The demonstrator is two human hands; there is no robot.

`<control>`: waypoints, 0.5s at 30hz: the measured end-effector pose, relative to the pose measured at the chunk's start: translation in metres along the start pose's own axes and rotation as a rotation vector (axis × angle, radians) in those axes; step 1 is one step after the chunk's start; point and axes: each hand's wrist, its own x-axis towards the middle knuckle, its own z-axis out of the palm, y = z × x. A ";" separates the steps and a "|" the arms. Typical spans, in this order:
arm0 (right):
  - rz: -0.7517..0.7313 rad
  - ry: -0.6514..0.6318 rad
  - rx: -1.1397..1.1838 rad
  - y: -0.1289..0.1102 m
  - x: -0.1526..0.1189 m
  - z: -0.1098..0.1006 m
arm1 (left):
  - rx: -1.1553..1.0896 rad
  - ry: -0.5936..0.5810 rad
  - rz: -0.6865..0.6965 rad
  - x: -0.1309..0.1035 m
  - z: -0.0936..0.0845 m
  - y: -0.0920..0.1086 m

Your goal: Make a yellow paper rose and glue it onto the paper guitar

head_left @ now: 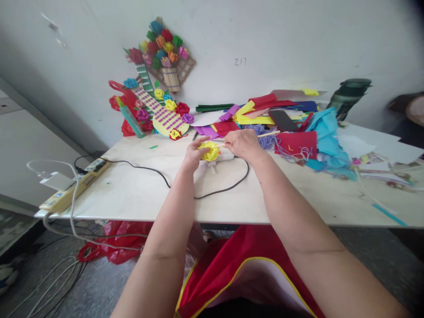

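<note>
My left hand (194, 152) is closed around the side of a yellow paper flower (210, 151), held just above the table. My right hand (242, 143) grips a thin wooden stick (270, 134); the stick's left end reaches onto the flower and its other end sticks out to the right past my knuckles. Below the hands lies a whitish tool with a black cord (247, 172), perhaps a glue gun, partly covered by the flower and fingers.
A yellow power strip (84, 182) with plugged cords sits at the table's left edge. Flower-decorated paper guitars (162, 112) and a glue bottle (130, 119) stand behind it. Coloured paper, purple yarn (265, 137), a phone (282, 120), blue crepe paper (326, 137) and a dark bottle (347, 99) crowd the back right.
</note>
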 end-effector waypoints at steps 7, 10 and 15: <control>-0.023 0.006 -0.029 -0.004 0.001 0.000 | 0.003 -0.006 0.013 0.000 0.000 -0.001; -0.023 -0.010 -0.040 -0.007 0.000 -0.002 | 0.013 -0.004 0.027 0.002 -0.001 -0.003; -0.027 -0.007 -0.039 -0.009 -0.001 -0.003 | 0.002 0.006 0.027 0.004 -0.002 -0.006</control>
